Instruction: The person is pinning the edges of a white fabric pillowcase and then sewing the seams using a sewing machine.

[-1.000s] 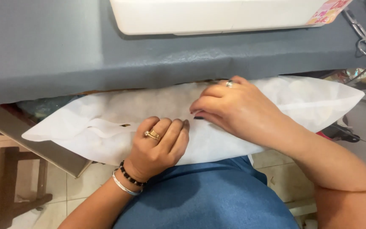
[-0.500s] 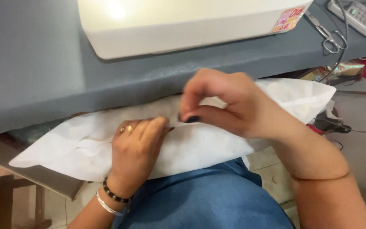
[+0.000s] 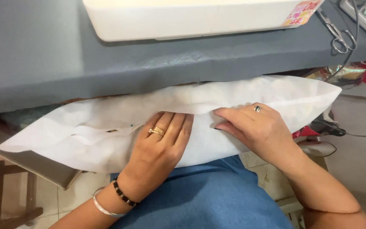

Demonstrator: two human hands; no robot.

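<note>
I see white pillow [image 3: 234,101] across lap, just below table [image 3: 43,55] edge. Left hand [image 3: 159,146] flat on cover, fingers extended, gripping nothing. Right hand [image 3: 257,127] at 3 o'clock, fingers pressing seam, nothing pinched. Judgement: stuffing done; 9 o'clock end appears open, closing left.

Pillow [image 3: 106,127] across the lap, both hands on it, table [image 3: 43,63] behind, scissors [image 3: 337,36] far right
</note>
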